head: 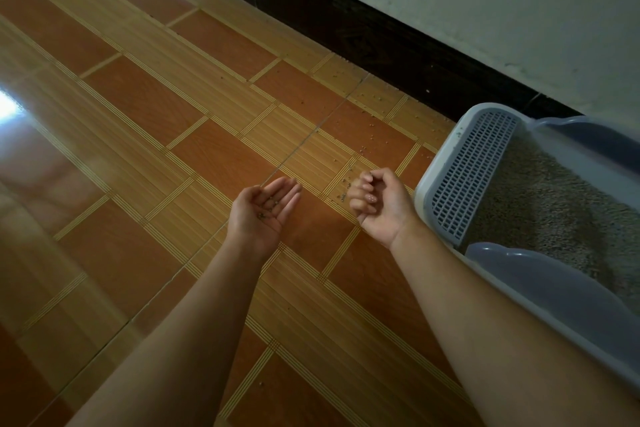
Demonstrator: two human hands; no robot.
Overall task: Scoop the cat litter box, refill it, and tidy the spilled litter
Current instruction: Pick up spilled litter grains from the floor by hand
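Note:
A grey-blue litter box (446,163) with a slotted grille at its near end stands at the right against the wall, filled with beige litter (540,204). Small litter grains (363,149) lie scattered on the tiled floor to the left of the box. My left hand (263,211) is palm up and cupped, with a few grains resting in the palm. My right hand (377,204) hovers just left of the box, fingers curled and pinched together; whether grains are between them I cannot see.
Orange and wood-pattern floor tiles (173,149) stretch to the left, with a bright glare at the far left. A dark skirting board (381,42) and a pale wall run diagonally behind the box.

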